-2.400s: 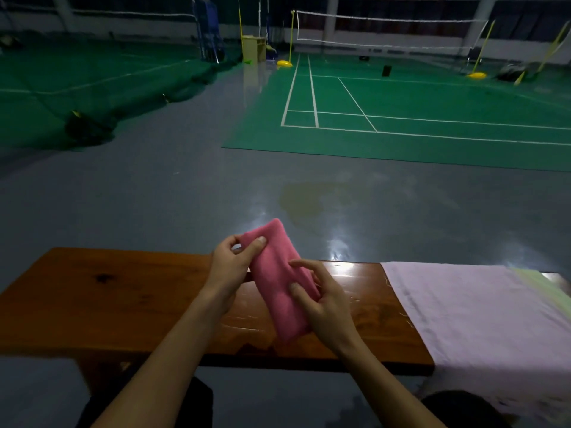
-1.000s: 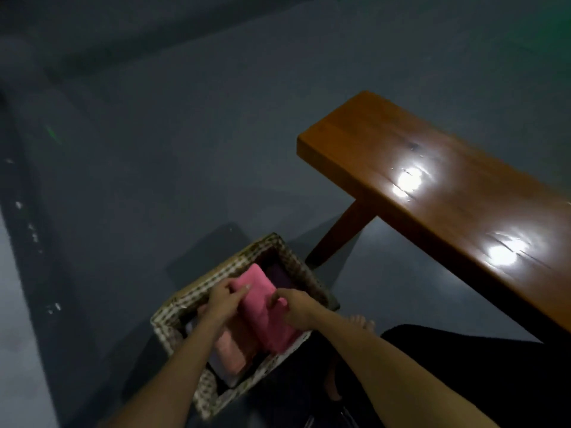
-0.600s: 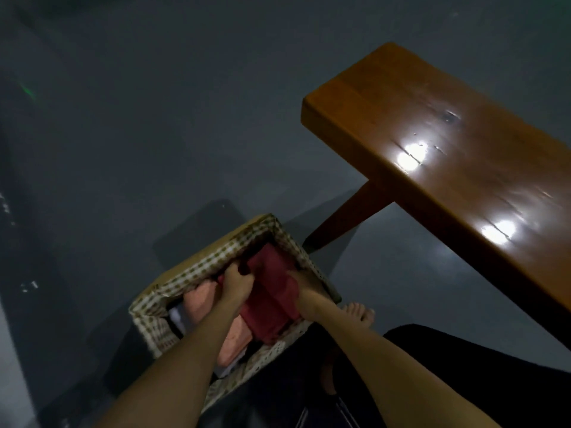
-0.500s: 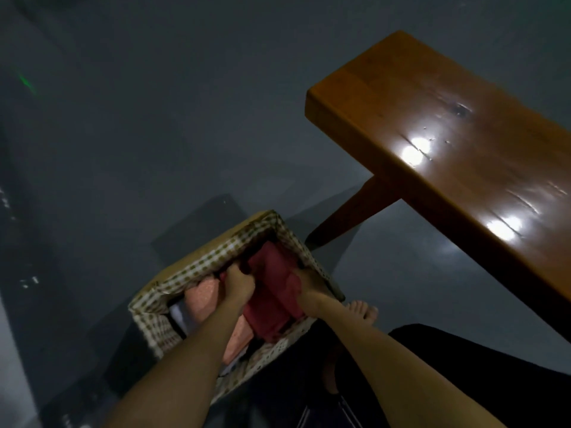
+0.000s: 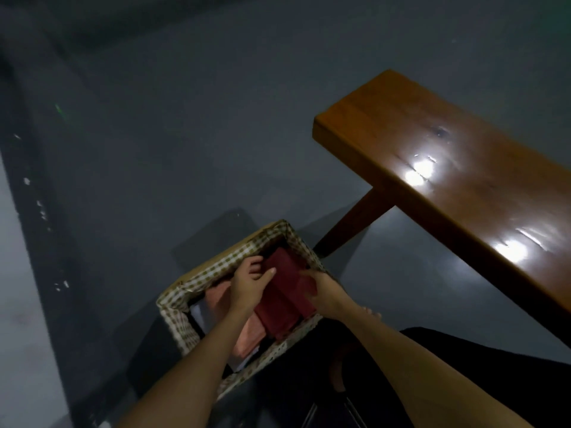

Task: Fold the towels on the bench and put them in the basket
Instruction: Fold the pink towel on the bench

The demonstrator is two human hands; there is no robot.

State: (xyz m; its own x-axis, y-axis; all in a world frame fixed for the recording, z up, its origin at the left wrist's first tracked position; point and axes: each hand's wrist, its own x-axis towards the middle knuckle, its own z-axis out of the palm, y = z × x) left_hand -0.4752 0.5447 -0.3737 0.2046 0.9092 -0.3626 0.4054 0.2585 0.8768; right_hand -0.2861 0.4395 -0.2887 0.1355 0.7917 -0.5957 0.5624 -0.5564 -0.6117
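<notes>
- The left hand sits over the basket's middle, palm down, thumb stretched out onto the near-left edge of the folded dark red towel and the fingers loosely bent past its far corner; it touches the cloth rather than clutching it.
- The right hand comes in from the other side, its fingers reaching across the towel's right edge. Their tips are lost in shadow, so I cannot tell whether they pinch the fold or only press on it.
- Both forearms run up from the lower edge of the view and close in on the basket, the left one steeper, the right one crossing above a dark-clad knee.
- The dark red towel lies inside the basket as a flat rectangular packet, its long axis running from the far corner near the desk leg back toward the person, along the right-hand wall.
- Just beside it on the left lies a folded pale salmon-pink towel, partly under the left wrist, with something white showing beyond it.
- The rectangular wicker basket with a checked cloth lining stands on the grey floor, turned diagonally.
- The glossy brown wooden desk stands to the right, one slanted leg landing near the basket's far corner.
</notes>
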